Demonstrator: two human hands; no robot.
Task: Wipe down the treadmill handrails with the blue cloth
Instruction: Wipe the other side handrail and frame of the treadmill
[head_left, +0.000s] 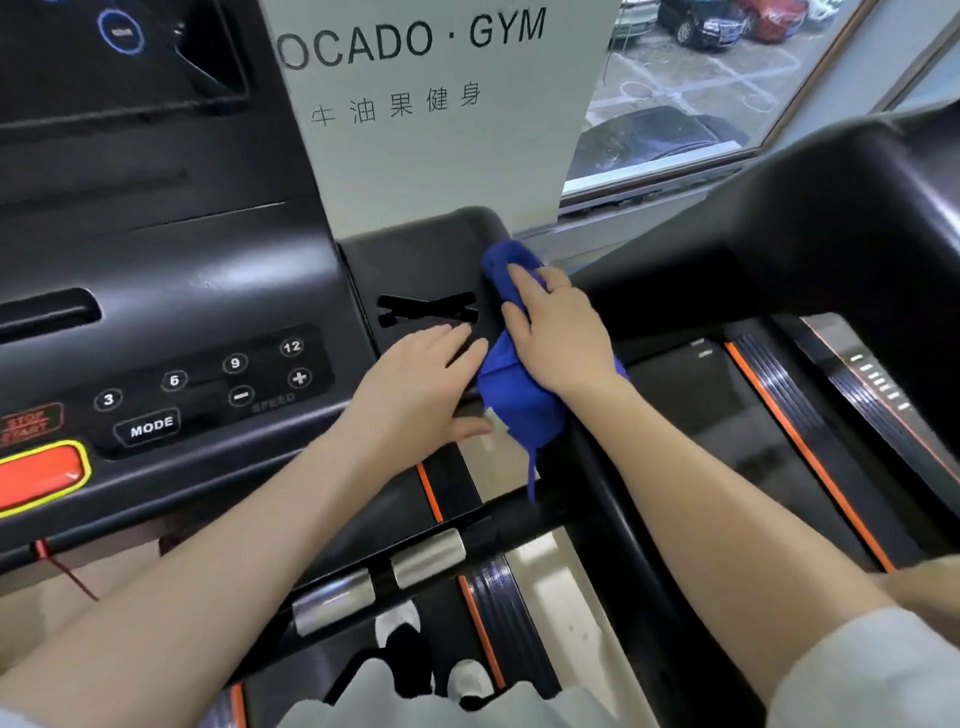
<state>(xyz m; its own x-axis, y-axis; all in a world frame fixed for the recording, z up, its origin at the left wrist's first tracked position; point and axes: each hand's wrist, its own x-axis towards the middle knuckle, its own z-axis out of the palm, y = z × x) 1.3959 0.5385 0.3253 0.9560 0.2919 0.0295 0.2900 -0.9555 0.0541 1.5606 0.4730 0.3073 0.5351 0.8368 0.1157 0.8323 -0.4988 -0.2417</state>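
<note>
A blue cloth is draped over the black right handrail of the treadmill, where the rail meets the console. My right hand lies on top of the cloth with its fingers wrapped over it, pressing it onto the rail. My left hand rests flat on the console's black side panel just left of the cloth, fingers straight and touching the cloth's edge. A thin blue strand hangs down from the cloth.
The console button panel with speed keys and a red stop button sits at the left. Metal pulse grips lie on a crossbar below. A second treadmill stands at the right, a window behind.
</note>
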